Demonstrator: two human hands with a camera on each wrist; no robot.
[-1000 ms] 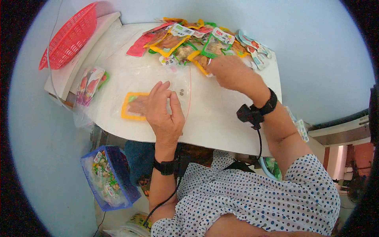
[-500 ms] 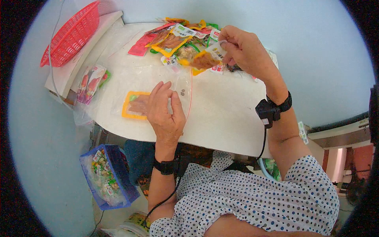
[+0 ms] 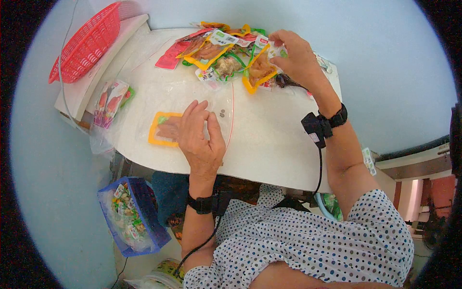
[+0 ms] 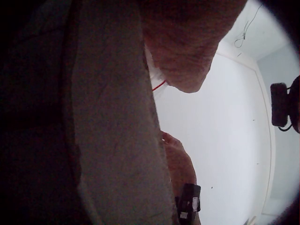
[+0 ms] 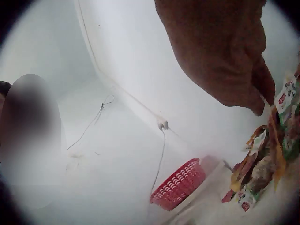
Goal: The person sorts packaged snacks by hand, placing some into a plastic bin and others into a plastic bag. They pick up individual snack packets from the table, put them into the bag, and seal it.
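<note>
My left hand (image 3: 201, 137) rests on a clear zip bag (image 3: 185, 94) with a red seal line, its fingers loosely extended. Beside those fingers lies a yellow-edged food packet (image 3: 166, 129) with brown contents, partly covered by the hand. My right hand (image 3: 303, 60) pinches the upper end of another yellow-edged food packet (image 3: 261, 70) at the right of a pile. This packet stands tilted against the pile in the head view. In the right wrist view, its yellow edge (image 5: 277, 154) hangs below the fingertips. A dark sleeve or table edge hides much of the left wrist view.
Several food packets (image 3: 208, 50) are heaped along the table's back edge. Pink-and-white packets (image 3: 109, 103) lie at the left. A red plastic basket (image 3: 89, 45) leans on a ledge by the wall. Below the table stands a blue crate (image 3: 151, 216) of packets.
My right hand has lifted a yellow-edged packet from the pile's right side, then turned it more upright and moved slightly left. The left hand has stayed in place.
</note>
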